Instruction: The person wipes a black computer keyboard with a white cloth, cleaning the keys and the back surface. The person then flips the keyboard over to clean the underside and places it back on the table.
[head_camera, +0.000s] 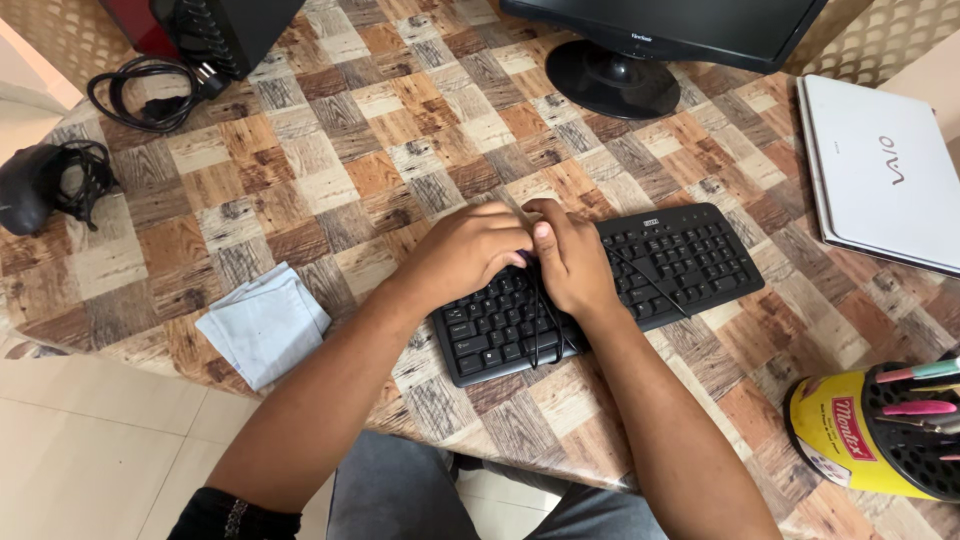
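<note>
A black keyboard (690, 258) lies slanted on a table covered in a wood-block pattern (330, 150). Both of my hands rest on its left half, touching each other. My left hand (468, 255) is curled, knuckles up, over the upper keys. The fingers and thumb of my right hand (572, 262) press in against it. A thin black cable (545, 330) loops over the keys; its strands run up under my closed fingers, and both hands seem to grip it there. The exact pinch is hidden.
A black monitor on a round stand (612, 80) sits at the back, with a shut white laptop (880, 170) at right. A folded pale cloth (265, 322) lies near the front-left edge. There is a cable-wrapped black mouse (30, 185), a coiled cord (150, 95) and a yellow pen holder (850, 430).
</note>
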